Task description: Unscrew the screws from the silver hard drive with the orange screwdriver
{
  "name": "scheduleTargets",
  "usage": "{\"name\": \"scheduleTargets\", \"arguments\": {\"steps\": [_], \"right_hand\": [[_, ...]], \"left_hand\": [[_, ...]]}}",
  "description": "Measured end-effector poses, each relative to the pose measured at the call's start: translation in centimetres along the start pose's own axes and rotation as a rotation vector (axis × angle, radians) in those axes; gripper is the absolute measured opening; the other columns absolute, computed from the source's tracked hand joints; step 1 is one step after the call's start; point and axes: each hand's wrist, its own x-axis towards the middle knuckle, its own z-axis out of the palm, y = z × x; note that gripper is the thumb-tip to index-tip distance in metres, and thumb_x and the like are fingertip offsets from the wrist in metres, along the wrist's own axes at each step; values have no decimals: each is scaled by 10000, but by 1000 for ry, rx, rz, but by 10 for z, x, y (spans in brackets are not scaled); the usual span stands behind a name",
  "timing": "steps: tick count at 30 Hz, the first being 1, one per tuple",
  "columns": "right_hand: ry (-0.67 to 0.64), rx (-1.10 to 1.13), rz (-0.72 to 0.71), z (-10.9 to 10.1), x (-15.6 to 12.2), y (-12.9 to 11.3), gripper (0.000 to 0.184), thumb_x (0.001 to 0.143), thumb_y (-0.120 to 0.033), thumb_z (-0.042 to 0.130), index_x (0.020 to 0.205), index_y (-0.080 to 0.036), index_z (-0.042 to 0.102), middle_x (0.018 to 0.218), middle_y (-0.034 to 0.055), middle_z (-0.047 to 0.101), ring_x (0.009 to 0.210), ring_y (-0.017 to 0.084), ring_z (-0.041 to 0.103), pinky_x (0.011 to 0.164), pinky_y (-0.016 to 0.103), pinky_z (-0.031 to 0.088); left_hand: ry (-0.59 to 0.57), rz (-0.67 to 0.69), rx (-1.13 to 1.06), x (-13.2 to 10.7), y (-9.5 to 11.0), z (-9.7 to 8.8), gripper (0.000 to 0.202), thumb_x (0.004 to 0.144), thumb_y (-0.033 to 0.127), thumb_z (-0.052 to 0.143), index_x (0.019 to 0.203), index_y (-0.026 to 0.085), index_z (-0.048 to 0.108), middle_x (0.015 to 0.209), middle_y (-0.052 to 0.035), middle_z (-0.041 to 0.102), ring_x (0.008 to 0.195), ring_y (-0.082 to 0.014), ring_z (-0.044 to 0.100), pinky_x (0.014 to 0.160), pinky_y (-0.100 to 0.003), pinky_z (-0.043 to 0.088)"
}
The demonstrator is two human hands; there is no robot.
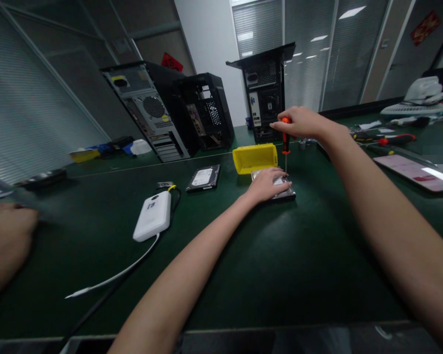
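My right hand (pixel 299 123) is closed around the red-and-black handle of a screwdriver (pixel 286 142). The screwdriver stands nearly upright, its thin shaft coming down at the far right edge of a hard drive (pixel 286 193); the very tip is hard to make out. Across the top of that drive lies my left hand (pixel 268 184), gripping it against the green table and covering much of its label. Just behind the drive is a yellow plastic tray (pixel 256 158), tipped so its hollow side faces me. A second hard drive (pixel 204 178) lies flat to the left.
Computer cases (pixel 153 105) stand along the back. A white power bank-like box (pixel 153 216) with cables lies left of my forearm. A co-worker's hand (pixel 9 226) is at the far left. On the right are a tablet (pixel 419 171) and red-handled tools (pixel 396 139).
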Motion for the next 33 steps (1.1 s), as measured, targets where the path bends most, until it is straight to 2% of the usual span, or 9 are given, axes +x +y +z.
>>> {"name": "scheduleTargets", "arguments": {"steps": [7, 13, 16, 20, 27, 33], "right_hand": [[7, 4, 49, 2, -2, -4, 573, 828, -682, 381, 856, -167, 632, 726, 100, 641, 699, 213, 594, 651, 323, 420], [-51, 24, 88, 0, -6, -3, 512, 914, -554, 281, 827, -172, 613, 676, 66, 648, 558, 175, 583, 623, 307, 412], [-62, 27, 95, -1, -6, -3, 433, 924, -452, 294, 787, -174, 597, 655, 60, 642, 527, 168, 566, 587, 298, 404], [-90, 72, 96, -2, -3, -5, 365, 913, -397, 330, 785, -172, 586, 667, 65, 638, 509, 162, 560, 551, 285, 409], [-122, 209, 39, -4, 0, -5, 323, 900, -385, 408, 858, -154, 629, 793, 87, 665, 507, 142, 558, 529, 275, 433], [-100, 233, 46, -3, 1, -3, 339, 901, -407, 444, 861, -145, 656, 754, 86, 658, 529, 143, 566, 545, 276, 447]], "left_hand": [[16, 33, 1, 1, -4, 3, 421, 870, 457, 510, 1131, 159, 650, 1259, -93, 593, 1162, -222, 541, 1036, -388, 392], [7, 29, 6, 2, -4, 3, 396, 872, 446, 514, 1127, 174, 649, 1255, -78, 598, 1164, -220, 540, 1033, -392, 394], [13, 26, 6, 2, -4, 3, 396, 869, 445, 516, 1125, 174, 651, 1255, -79, 598, 1162, -223, 542, 1034, -389, 393], [14, 29, 6, 1, -3, 3, 402, 868, 444, 515, 1121, 162, 651, 1259, -88, 593, 1148, -223, 551, 1024, -388, 401], [-3, 3, -3, 0, 0, 0, 420, 867, 452, 512, 1144, 163, 641, 1280, -94, 578, 1161, -231, 542, 1026, -404, 397], [6, 14, -8, 1, -3, 2, 431, 863, 466, 509, 1135, 161, 648, 1276, -98, 580, 1154, -233, 546, 1023, -404, 398]]}}
